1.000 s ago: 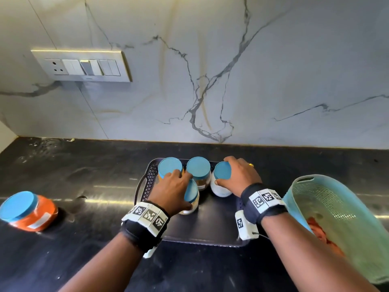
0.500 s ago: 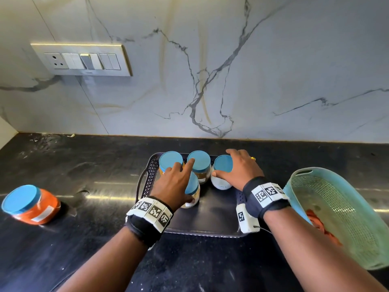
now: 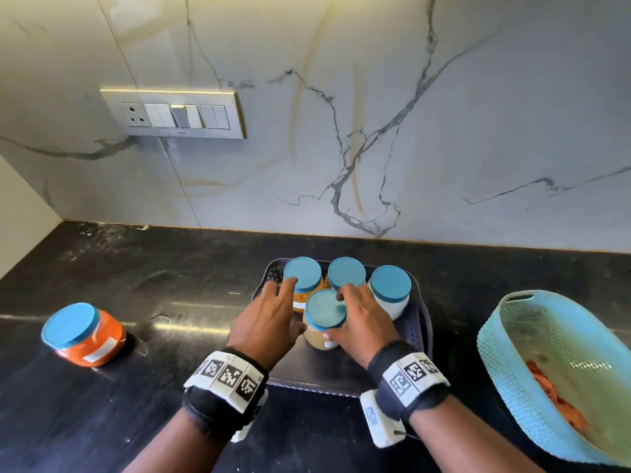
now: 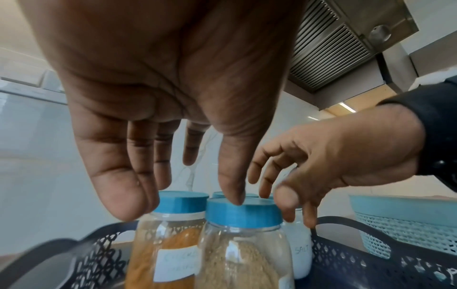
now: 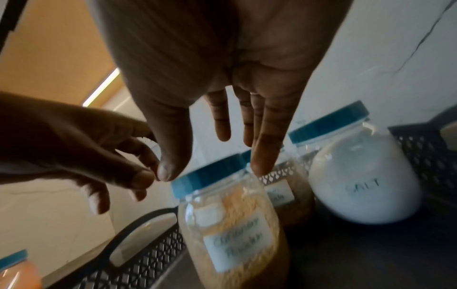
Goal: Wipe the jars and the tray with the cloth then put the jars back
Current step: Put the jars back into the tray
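Observation:
A dark perforated tray [image 3: 415, 332] holds several blue-lidded jars. The front jar [image 3: 321, 312] of tan powder stands between my hands. My right hand [image 3: 336, 317] holds its lid [image 5: 210, 176], thumb on the near side and fingers over the far edge. My left hand [image 3: 295, 303] has straight fingers; its thumb touches that lid [image 4: 243, 213], and the fingers lie beside the back-left jar [image 3: 304, 273]. The salt jar [image 3: 391, 285] stands free at the right, a third jar [image 3: 346, 272] at the back middle. Something orange, cloth-like [image 3: 553, 397], lies in the basket.
An orange-filled jar [image 3: 82, 336] with a blue lid stands alone on the black counter, left of the tray. A teal mesh basket [image 3: 512, 370] sits tilted at the right. The marble wall with a switch plate [image 3: 174, 114] stands right behind the tray.
My right hand has left the salt jar and moved left onto the front jar's lid. My left hand has let go of that jar and straightened its fingers.

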Tool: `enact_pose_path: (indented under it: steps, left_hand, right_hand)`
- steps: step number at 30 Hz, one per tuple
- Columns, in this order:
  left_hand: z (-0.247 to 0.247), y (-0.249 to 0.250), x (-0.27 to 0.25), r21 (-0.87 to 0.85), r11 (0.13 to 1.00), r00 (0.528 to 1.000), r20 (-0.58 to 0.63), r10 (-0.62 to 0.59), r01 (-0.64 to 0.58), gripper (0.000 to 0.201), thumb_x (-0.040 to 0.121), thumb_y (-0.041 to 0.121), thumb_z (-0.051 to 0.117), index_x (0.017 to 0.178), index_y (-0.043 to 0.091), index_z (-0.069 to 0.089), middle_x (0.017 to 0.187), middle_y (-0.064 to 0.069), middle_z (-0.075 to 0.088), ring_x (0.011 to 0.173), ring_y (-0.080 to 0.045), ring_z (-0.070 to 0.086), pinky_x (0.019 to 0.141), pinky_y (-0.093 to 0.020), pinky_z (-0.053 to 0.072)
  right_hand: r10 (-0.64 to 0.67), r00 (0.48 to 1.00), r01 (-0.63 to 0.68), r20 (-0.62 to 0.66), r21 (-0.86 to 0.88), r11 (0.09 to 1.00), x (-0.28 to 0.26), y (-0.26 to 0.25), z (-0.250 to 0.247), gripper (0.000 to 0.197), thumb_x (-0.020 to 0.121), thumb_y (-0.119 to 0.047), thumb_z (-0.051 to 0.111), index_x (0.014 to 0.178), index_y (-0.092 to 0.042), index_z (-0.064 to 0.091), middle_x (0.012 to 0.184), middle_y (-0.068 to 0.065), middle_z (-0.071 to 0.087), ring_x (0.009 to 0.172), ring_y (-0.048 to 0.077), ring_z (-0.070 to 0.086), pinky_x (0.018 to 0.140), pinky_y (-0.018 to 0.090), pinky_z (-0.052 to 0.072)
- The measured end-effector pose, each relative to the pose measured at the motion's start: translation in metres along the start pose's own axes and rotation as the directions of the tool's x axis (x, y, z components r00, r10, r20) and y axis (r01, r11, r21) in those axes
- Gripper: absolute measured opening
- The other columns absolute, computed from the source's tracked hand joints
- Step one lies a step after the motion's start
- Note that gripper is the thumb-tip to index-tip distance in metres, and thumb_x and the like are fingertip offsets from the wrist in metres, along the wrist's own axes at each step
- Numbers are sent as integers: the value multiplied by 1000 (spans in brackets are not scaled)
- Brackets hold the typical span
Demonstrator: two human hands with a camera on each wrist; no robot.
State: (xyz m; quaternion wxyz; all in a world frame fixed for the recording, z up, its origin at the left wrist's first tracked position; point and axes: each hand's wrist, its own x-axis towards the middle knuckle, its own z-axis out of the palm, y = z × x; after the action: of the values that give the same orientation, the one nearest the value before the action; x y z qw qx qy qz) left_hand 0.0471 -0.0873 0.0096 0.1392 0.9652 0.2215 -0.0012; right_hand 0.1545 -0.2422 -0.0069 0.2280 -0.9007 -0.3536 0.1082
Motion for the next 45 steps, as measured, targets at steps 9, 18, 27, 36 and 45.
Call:
enact_pose_path:
  steps: [9, 18, 27, 36, 45]
  left_hand:
    - [-31, -73, -24, -40, 994, 993, -63, -102, 100, 80, 88, 47, 72, 154, 23, 34, 146, -4, 44, 121, -29, 61, 93, -40, 52]
    - [-98, -198, -41, 115, 930, 911, -275, -307, 348, 78, 84, 58, 72, 149, 25, 44, 149, -4, 44, 145, -28, 35, 116, -54, 36]
    - [-89, -283, -55, 194, 784, 791, 59, -609, 590, 88, 75, 59, 78, 146, 21, 43, 136, -15, 46, 121, -39, 57, 97, -44, 51]
    - [-79, -284, -61, 130, 803, 797, 110, -594, 581, 73, 69, 49, 81, 127, 20, 46, 123, -18, 55, 108, -39, 60, 92, -43, 53]
    - [-135, -165, -56, 11, 988, 987, 45, -153, 153, 106, 69, 43, 86, 155, 33, 25, 131, -10, 52, 115, -28, 55, 95, -37, 48]
  right_hand:
    - [42, 999, -40, 29, -60, 997, 3, 2, 5, 49, 79, -23, 82, 104, -22, 39, 112, 2, 52, 99, 25, 58, 73, 28, 40]
    - [98, 993, -97, -65, 20, 995, 10, -54, -35, 41, 83, -50, 75, 93, -22, 47, 81, -3, 53, 77, 27, 54, 63, 34, 38]
    - [41, 998, -32, -50, 166, 986, 23, -86, -15, 32, 83, -43, 77, 103, -30, 55, 84, 1, 63, 82, 25, 58, 70, 34, 37]
    - [-186, 973, 158, 133, 200, 967, 18, -121, 13, 15, 84, -39, 77, 94, -29, 69, 80, -6, 67, 70, 3, 57, 64, 19, 42]
    - [-328, 943, 310, 64, 197, 930, 7, -134, -7, 42, 80, -34, 83, 119, -26, 68, 98, -11, 66, 73, -4, 53, 68, 6, 38]
